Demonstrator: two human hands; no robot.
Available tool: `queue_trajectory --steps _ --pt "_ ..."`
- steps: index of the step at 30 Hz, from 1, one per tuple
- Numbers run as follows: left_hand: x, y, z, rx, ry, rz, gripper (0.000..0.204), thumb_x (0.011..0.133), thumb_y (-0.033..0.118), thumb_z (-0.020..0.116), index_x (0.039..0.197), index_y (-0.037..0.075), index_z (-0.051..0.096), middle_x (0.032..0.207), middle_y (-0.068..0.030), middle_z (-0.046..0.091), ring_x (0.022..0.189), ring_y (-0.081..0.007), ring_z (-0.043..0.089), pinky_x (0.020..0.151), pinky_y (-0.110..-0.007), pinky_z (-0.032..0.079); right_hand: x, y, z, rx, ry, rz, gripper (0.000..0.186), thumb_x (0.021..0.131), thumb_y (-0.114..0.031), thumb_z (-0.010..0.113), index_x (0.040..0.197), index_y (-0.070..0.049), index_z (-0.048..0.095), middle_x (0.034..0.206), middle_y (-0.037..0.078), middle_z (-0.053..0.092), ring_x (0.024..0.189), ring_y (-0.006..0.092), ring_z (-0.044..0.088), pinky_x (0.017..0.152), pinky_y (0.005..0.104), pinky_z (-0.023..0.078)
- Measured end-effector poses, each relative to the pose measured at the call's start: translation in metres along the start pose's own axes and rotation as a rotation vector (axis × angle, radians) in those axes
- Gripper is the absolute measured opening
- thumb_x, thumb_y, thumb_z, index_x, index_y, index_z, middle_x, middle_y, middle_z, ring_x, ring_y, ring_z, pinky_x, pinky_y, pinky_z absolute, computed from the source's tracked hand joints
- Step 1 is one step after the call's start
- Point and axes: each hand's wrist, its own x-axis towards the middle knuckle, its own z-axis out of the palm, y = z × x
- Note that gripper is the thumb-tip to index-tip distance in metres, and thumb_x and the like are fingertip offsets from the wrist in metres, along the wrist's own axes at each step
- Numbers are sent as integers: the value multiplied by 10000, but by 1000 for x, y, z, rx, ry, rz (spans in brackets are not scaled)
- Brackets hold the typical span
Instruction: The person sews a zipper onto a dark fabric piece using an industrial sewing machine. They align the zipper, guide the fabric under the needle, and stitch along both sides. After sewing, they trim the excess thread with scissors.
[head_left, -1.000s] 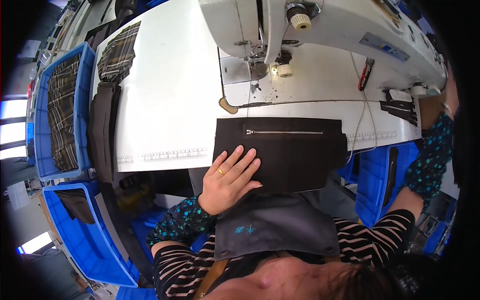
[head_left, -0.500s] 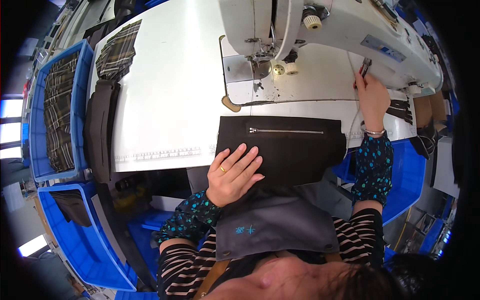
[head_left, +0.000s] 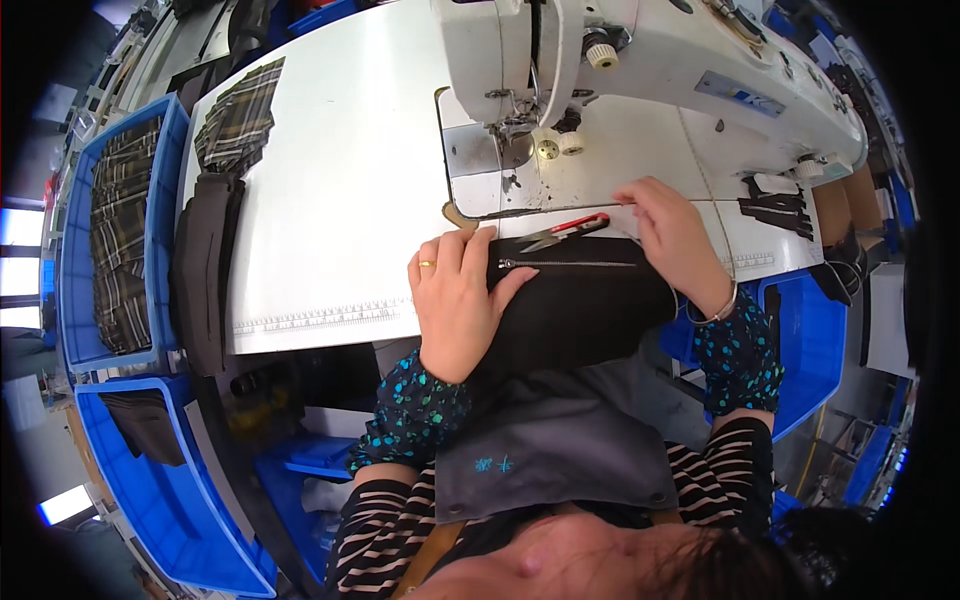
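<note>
A dark fabric panel with a silver zipper set across its upper part lies at the table's front edge, its near part hanging towards my lap. My left hand rests over the panel's left edge, fingers bent and the thumb spread beside the zipper pull. Red-handled thread snips lie along the panel's far edge, blades pointing left. Just right of the snips, my right hand hovers at the panel's upper right corner with nothing visible in it, fingers and thumb apart. Its palm side is hidden.
The white sewing machine stands beyond the panel, its needle area near the middle. Dark zipper pieces lie at right. Folded dark fabric and plaid pieces are at left, beside blue bins.
My right hand has come left and nearer from beside the machine, and the snips it held now lie on the panel. The left hand has moved up to the panel's left edge.
</note>
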Motion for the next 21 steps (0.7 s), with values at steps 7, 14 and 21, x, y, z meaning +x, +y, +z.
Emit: queue_trajectory --steps 7,14,21 --pt "-1 -2 -1 -53 14 7 429 778 352 911 1056 78 733 1021 -65 650 964 -302 588 879 -427 438 17 -22 32 -69 -79 -439 435 906 -132 733 1328 -41 677 1265 114 723 1119 338 692 966 411 563" --pt "-5 -7 3 -111 71 13 351 774 309 919 956 86 718 912 -60 628 871 -291 577 821 -418 429 10 -11 27 -287 3 -411 434 863 -85 682 1296 -55 690 1062 117 716 924 321 712 792 404 584" --pt "-5 -7 2 -148 98 59 322 750 267 935 900 89 712 872 -50 623 830 -277 572 805 -402 433 36 -41 45 -452 188 -434 165 901 -204 688 1034 -112 653 857 20 549 746 195 638 618 350 518"
